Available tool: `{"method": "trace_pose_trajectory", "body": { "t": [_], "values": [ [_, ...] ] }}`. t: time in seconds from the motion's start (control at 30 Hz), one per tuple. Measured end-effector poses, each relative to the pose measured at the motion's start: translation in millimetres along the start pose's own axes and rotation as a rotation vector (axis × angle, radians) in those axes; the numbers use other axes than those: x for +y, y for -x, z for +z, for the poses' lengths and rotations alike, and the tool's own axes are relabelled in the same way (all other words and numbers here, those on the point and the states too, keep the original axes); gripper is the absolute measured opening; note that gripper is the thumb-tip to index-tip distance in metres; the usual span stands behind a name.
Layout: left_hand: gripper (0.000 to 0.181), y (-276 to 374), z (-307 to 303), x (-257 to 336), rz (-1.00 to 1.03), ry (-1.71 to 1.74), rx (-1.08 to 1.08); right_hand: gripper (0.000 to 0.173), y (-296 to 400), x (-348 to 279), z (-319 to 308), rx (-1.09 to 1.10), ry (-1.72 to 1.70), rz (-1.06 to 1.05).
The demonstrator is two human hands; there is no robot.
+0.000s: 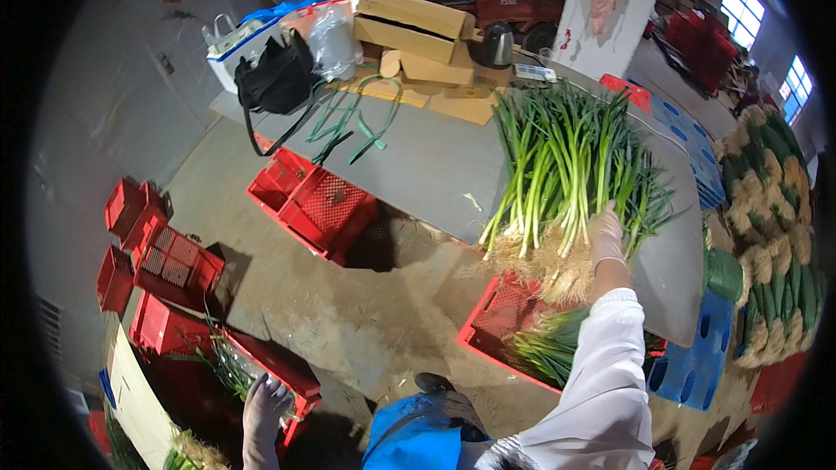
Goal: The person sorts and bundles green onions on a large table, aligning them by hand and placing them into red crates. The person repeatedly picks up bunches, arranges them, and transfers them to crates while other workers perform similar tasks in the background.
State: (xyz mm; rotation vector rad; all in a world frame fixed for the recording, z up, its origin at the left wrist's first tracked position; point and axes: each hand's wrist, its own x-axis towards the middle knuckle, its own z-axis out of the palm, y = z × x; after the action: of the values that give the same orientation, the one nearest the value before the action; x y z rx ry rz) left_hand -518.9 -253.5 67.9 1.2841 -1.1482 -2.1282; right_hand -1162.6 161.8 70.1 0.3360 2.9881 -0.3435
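A large pile of spring onions (562, 163) lies on the grey table (444, 156), green tops towards the far side and pale roots at the near edge. My right hand (606, 235), in a thin pale glove, rests against the stems at the pile's right side. Its grip on them is hard to make out. At lower left my left hand (266, 398), also gloved, is at a red crate (297, 365) beside greens in clear plastic (238, 362). Whether those fingers hold anything is hidden.
Below the table edge, a red crate (483, 323) holds more greens (552, 343). Other red crates (330, 202) stand on the floor to the left. A black bag (277, 75), green straps (375, 137), cardboard boxes (411, 26) and a kettle (498, 46) occupy the table's far side. Blue pallets (689, 352) stand at right.
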Motion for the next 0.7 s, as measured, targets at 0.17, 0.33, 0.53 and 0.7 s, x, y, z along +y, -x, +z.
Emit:
{"method": "trace_pose_trajectory", "body": {
  "t": [0.17, 0.33, 0.53, 0.7],
  "values": [
    [0.057, 76.1, -104.6, -58.4, -0.03, 0.224, 0.319, 0.074, 14.9, -49.7, -24.6, 0.178, 0.204, -0.091],
    [0.049, 140.2, -131.7, -78.2, 0.019, 0.375, 0.516, 0.048, 67.3, -99.4, 26.6, 0.662, -0.042, -0.841],
    [0.053, 212.6, -196.6, -134.1, 0.034, 0.359, 0.737, 0.055, 276.5, -227.7, 198.3, -0.127, -0.197, -1.466],
    [0.052, 289.6, -245.6, -179.4, 0.036, 0.514, 1.051, 0.058, 595.2, -255.4, 230.8, -0.733, -0.133, -2.132]
  ]
}}
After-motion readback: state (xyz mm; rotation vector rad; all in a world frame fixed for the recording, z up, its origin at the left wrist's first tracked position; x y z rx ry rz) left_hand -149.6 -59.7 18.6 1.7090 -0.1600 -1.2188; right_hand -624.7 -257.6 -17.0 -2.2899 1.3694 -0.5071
